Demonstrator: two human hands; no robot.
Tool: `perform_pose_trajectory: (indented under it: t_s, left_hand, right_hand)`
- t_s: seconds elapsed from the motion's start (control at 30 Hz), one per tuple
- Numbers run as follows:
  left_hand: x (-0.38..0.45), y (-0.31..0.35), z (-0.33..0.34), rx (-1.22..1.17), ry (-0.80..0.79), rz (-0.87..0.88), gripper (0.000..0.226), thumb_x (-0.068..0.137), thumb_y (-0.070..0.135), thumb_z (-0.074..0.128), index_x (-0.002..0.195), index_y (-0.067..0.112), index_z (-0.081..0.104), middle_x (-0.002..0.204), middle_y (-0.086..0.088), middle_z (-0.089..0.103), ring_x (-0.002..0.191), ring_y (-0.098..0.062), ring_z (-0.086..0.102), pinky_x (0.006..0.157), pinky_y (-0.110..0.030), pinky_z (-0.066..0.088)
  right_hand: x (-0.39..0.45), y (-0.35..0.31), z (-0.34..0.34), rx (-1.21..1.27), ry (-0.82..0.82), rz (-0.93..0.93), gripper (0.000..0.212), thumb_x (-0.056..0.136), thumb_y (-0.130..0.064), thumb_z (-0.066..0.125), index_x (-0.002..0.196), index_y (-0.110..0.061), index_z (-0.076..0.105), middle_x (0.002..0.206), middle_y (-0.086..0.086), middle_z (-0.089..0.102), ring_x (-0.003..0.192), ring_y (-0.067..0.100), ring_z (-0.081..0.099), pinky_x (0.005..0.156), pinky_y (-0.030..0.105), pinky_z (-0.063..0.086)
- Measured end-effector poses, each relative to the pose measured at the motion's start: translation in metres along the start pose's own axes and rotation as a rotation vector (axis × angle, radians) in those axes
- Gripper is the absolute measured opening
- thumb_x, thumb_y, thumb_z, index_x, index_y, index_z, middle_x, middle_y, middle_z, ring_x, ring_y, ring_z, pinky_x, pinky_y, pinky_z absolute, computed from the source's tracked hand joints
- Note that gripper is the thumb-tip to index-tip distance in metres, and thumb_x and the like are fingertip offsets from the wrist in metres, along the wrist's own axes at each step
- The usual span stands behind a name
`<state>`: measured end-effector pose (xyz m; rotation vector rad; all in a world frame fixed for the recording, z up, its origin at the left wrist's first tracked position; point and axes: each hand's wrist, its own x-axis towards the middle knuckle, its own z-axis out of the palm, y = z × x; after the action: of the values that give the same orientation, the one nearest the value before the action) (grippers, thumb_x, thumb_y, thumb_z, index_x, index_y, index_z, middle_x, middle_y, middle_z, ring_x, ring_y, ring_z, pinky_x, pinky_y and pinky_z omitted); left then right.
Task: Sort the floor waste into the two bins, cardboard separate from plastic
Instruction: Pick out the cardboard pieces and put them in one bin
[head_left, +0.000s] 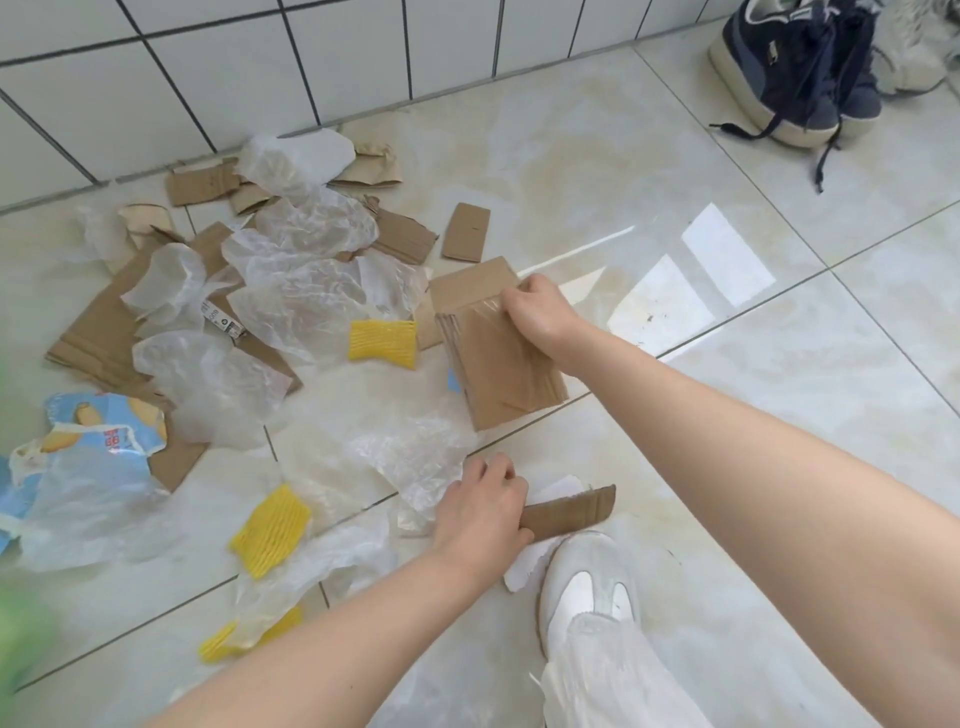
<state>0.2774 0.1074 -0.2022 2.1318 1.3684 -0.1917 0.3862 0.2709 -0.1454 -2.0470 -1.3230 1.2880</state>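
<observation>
Brown cardboard pieces (498, 358), translucent white plastic bags (311, 228), ribbed yellow foam nets (383, 343), a blue printed wrapper (104, 426), navy sneakers (795, 67), a white shoe (589, 582), pale marbled floor tiles (675, 171).

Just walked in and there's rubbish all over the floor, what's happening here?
A person is picking cardboard out of mixed floor waste. The right hand holds a stack of cardboard pieces; the left hand grips a cardboard strip beside a white shoe. Plastic film and yellow foam nets still lie scattered. No bins show.
</observation>
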Motion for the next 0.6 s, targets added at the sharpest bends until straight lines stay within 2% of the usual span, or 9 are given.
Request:
perform_pose_trajectory:
  t_s: [0.13,0.2,0.27,0.37,0.47,0.6]
  left_hand:
    - [0.002,0.006,0.004,0.089,-0.008,-0.008,0.04,0.083,0.033,0.064,0.115,0.013,0.05,0.127,-0.003,0.036,0.115,-0.029,0.036,0.082,-0.037,0.043]
    - [0.001,0.009,0.007,0.097,-0.029,-0.033,0.04,0.083,0.027,0.065,0.116,0.013,0.047,0.126,-0.004,0.036,0.111,-0.029,0.038,0.078,-0.037,0.044]
    - [0.0,0.012,0.01,0.089,-0.042,-0.061,0.041,0.081,0.017,0.068,0.114,0.014,0.043,0.122,-0.006,0.038,0.102,-0.028,0.045,0.068,-0.035,0.04]
    - [-0.004,0.012,0.007,0.077,-0.068,-0.092,0.048,0.08,0.001,0.062,0.119,0.013,0.037,0.116,-0.008,0.045,0.095,-0.027,0.052,0.063,-0.034,0.034]
    - [-0.009,-0.001,-0.003,0.089,-0.034,-0.128,0.059,0.08,-0.004,0.054,0.13,0.014,0.029,0.112,-0.008,0.051,0.098,-0.028,0.054,0.063,-0.034,0.033]
    - [-0.016,-0.033,-0.015,-0.024,-0.02,-0.222,0.059,0.079,-0.005,0.048,0.13,0.017,0.027,0.112,-0.006,0.056,0.1,-0.03,0.057,0.063,-0.036,0.037]
  right_hand:
    - [0.009,-0.005,0.013,-0.031,-0.086,0.075,0.016,0.088,-0.022,0.038,0.093,-0.009,0.046,0.079,0.003,0.045,0.066,0.017,0.041,0.057,0.028,0.031]
    - [0.013,-0.006,0.015,-0.027,-0.097,0.107,0.021,0.088,-0.025,0.037,0.098,-0.01,0.047,0.083,0.004,0.047,0.071,0.019,0.044,0.061,0.028,0.034]
    - [0.016,-0.003,0.016,-0.039,-0.078,0.119,0.02,0.084,-0.028,0.038,0.088,-0.013,0.05,0.078,0.004,0.048,0.071,0.022,0.045,0.066,0.03,0.035]
    - [0.018,0.005,0.013,-0.061,-0.052,0.103,0.02,0.08,-0.023,0.04,0.06,-0.018,0.037,0.06,0.002,0.037,0.058,0.021,0.035,0.057,0.029,0.028]
    - [0.019,0.016,0.005,-0.064,-0.03,0.113,0.021,0.082,-0.021,0.041,0.062,-0.017,0.036,0.062,0.002,0.035,0.055,0.019,0.032,0.051,0.027,0.025]
    - [0.015,0.031,-0.004,-0.032,-0.038,0.158,0.014,0.079,-0.025,0.05,0.074,-0.013,0.043,0.07,0.004,0.041,0.065,0.021,0.037,0.061,0.029,0.033]
